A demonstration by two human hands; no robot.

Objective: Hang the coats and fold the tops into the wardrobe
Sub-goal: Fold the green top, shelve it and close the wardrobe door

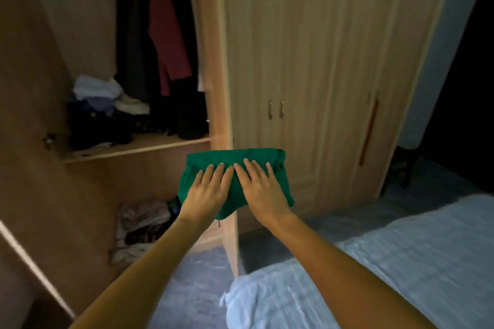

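A folded green top (232, 159) is held in the air in front of the open wardrobe's upright edge (216, 88). My left hand (207, 189) and my right hand (260, 189) lie side by side on top of it, fingers stretched flat over the cloth. Both thumbs are hidden beneath it, so the top is pinched between fingers and thumbs. Inside the wardrobe, dark and maroon coats (165, 35) hang above a wooden shelf (149, 145). That shelf carries a pile of folded clothes (107, 109).
A loose heap of clothes (141, 224) lies in the wardrobe's lower compartment. The open door (32, 168) stands at the left. Closed wardrobe doors (294, 61) fill the right side. A bed with a pale blue cover (374, 262) is at the lower right.
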